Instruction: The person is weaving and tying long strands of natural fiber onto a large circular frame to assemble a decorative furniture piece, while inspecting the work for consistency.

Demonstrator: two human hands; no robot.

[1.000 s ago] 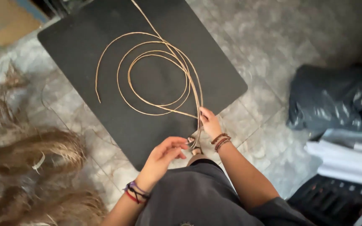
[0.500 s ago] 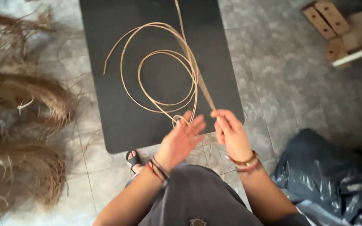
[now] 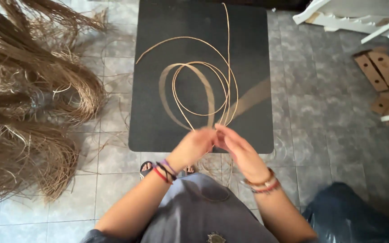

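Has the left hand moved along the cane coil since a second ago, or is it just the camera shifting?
Yes. Judged against the dark mat, the left hand has risen from below its near edge onto that edge, meeting the right hand at the cane coil.

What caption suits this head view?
Both hands, left hand and right hand, pinch coiled cane strips above a dark mat.

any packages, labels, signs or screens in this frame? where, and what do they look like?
No labels, signs or screens.
Cardboard pieces: floor, upper right, brown flat strips and scraps.
Dark plastic bag: floor, lower right, dark blue-black, crumpled.
Hands meet over the black mat's near edge, at thin tan strips.
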